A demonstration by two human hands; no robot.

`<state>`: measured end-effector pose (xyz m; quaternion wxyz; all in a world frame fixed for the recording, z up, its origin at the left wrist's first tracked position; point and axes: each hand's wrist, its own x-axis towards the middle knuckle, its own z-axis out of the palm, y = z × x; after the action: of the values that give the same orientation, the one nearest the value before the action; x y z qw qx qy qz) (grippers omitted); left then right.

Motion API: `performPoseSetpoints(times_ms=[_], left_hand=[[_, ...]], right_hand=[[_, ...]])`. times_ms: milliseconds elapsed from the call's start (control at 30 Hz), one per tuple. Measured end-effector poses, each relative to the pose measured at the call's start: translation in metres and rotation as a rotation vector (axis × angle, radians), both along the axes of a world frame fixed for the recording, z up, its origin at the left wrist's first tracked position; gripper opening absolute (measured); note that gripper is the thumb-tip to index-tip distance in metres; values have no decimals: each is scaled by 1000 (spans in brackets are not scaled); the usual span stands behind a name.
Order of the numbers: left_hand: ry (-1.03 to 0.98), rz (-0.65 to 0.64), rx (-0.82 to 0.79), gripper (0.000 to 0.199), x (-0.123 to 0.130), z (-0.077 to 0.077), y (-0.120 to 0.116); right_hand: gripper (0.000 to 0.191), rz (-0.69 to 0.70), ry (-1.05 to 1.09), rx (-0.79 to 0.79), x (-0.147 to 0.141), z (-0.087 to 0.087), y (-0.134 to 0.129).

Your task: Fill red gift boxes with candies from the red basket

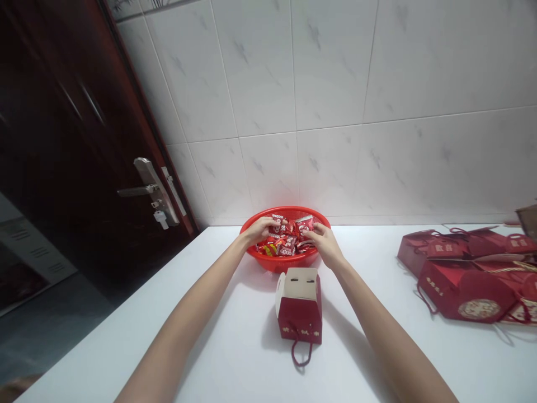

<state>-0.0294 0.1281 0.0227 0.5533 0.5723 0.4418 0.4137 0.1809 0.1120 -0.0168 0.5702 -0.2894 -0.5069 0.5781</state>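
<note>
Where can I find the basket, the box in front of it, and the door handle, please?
Basket (271,264): head view, on its red front wall.
Box (299,309): head view, on the dark red panel below its pale top.
Door handle (136,191): head view, on the lever.

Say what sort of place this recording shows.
Probably a room in a home, though that's a guess: a dark door with a lever handle and keys, a tiled wall, and a plain white table.
</note>
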Motion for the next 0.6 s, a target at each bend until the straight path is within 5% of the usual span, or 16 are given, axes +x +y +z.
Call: performPoseSetpoints(times_ms=[267, 600], left_hand=[[271, 57, 140, 42, -10, -5, 5], [-20, 191, 196, 50, 11, -6, -4]], right_hand=[[24, 11, 3, -7, 1, 1, -2], [35, 41, 16, 9, 1, -2, -1]])
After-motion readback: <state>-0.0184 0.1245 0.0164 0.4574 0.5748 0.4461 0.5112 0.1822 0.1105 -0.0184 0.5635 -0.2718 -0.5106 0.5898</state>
